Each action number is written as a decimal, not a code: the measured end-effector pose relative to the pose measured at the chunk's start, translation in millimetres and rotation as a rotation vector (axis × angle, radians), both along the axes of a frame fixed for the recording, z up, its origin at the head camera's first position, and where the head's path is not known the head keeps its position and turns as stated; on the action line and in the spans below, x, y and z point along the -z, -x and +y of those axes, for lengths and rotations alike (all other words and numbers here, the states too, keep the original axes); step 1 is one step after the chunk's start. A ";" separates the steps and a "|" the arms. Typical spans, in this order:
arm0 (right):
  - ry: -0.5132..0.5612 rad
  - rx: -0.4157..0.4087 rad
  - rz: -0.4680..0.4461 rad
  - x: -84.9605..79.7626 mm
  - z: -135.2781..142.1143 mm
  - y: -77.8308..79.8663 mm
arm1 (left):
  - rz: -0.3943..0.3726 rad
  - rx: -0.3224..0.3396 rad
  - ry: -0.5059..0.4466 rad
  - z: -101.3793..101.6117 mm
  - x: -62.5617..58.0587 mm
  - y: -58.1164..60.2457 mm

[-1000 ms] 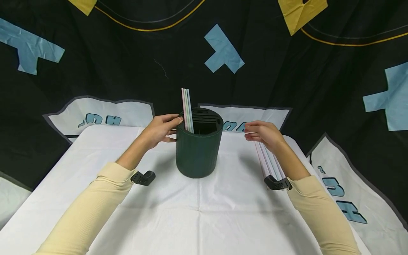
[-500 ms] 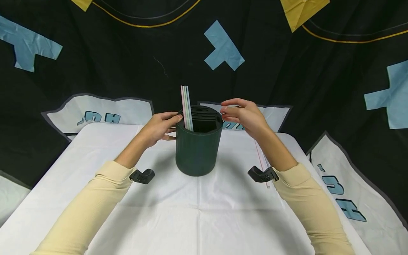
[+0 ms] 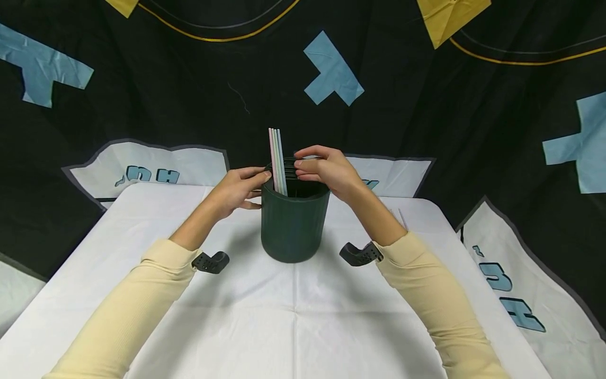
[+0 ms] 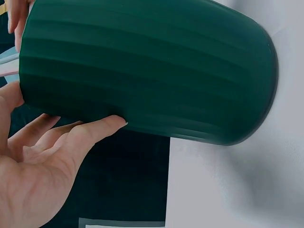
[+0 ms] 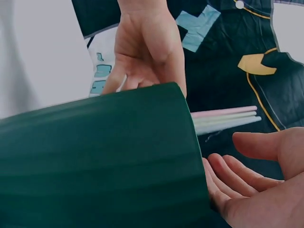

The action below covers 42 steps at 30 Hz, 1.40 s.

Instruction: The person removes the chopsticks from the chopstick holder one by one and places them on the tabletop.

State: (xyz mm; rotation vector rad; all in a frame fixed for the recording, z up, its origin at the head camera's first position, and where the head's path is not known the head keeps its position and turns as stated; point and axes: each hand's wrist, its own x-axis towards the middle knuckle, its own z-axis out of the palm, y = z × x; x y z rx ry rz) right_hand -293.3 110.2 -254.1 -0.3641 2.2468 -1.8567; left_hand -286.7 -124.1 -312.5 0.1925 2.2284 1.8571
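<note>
A dark green, round pen holder with a slotted black top stands upright on the white-covered table. Several pastel straws rise from its left side, pink, green and blue among them. My left hand grips the holder's left side, thumb at the rim and fingers against the wall, as the left wrist view also shows. Over the opening's right part is my right hand, fingers loosely bent, thumb apart and nothing between them. In the right wrist view its fingertips are right at the rim, beside the straws.
The ends of more straws lie on the table at the right, mostly hidden behind my right forearm. A black cloth with blue and yellow patches hangs behind the table.
My right hand has moved left, from above the straws on the right to over the pen holder's opening. My left hand stays on the holder, and the upright straws are the same.
</note>
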 end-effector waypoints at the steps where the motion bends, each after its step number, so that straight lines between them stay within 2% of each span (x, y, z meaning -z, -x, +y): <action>1: 0.004 -0.006 -0.004 0.3 -2.9 0.2 | -0.004 0.000 -0.002 -0.4 0.4 -0.2; 11: -0.018 0.001 0.033 6.7 -25.2 2.7 | 0.004 0.012 0.007 -2.4 1.9 -1.3; 18: -0.087 0.039 0.068 10.1 -30.1 1.4 | 0.009 0.018 0.020 -1.8 1.6 -1.5; 23: -0.088 0.071 0.071 10.3 -31.7 1.0 | 0.008 0.011 0.015 -2.0 1.0 -2.1; 31: -0.005 0.120 0.101 6.7 -29.1 1.1 | 0.019 0.019 0.008 -3.7 1.0 0.4; 37: 0.072 0.145 0.124 -6.6 -24.2 -2.1 | 0.015 0.014 0.009 -4.4 1.2 -0.4; 42: 0.180 0.208 0.150 -19.9 -14.7 -6.3 | 0.016 0.010 0.008 -3.0 2.0 -1.6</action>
